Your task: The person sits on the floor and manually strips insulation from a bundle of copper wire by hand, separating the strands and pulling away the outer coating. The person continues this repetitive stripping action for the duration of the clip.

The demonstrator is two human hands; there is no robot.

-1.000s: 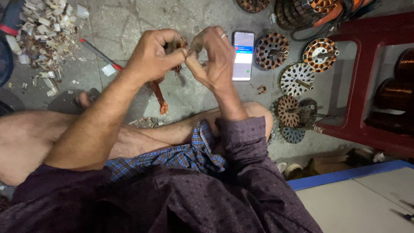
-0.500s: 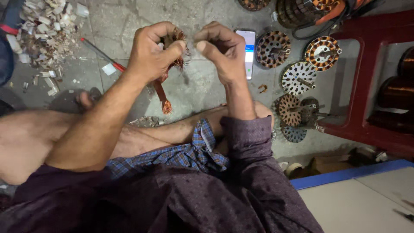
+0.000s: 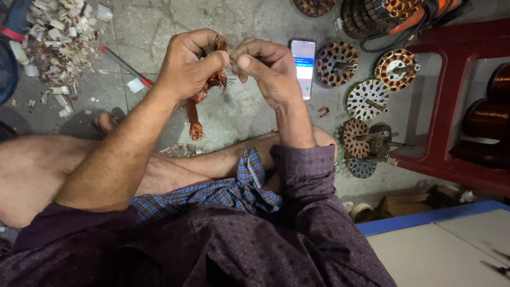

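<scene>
One view, head camera, looking down.

Surface: grey concrete floor (image 3: 244,114), stained and scuffed. The person sits on it with bare legs folded, in a dark purple shirt and a blue checked cloth.

Upper left: heap of pale scraps (image 3: 56,34), with loose bits scattered below it. A red-tipped rod (image 3: 125,65) lies slanted just right of the heap, with a small white slip (image 3: 135,85) beside it.

Top centre: phone (image 3: 304,66), face up, screen lit, white with a blue band; it lies just right of the right hand.

Right of the phone: several round motor cores on the floor. One copper-wound core (image 3: 336,64) lies near the phone, another (image 3: 396,69) against the red rack, a white one (image 3: 367,99) below them, and a brown one (image 3: 357,138) by the knee. More wound parts with orange cable lie along the top edge.

Far right: red rack (image 3: 451,101), holding copper wire spools (image 3: 486,119) in its bays.

Lower right: blue-edged white panel (image 3: 441,250); cardboard scraps just above it.

Hands: left hand (image 3: 186,69) fisted around a copper wire bundle (image 3: 204,95), thumb pressed over the top. The bundle sits in that fist above the floor, in front of the knees; its tail hangs down to a frayed end. Right hand (image 3: 268,69) meets the left at the bundle's upper tuft, fingers curled, thumb and forefinger pinching strands there. Both forearms reach forward, the right one sleeved to the wrist.
</scene>
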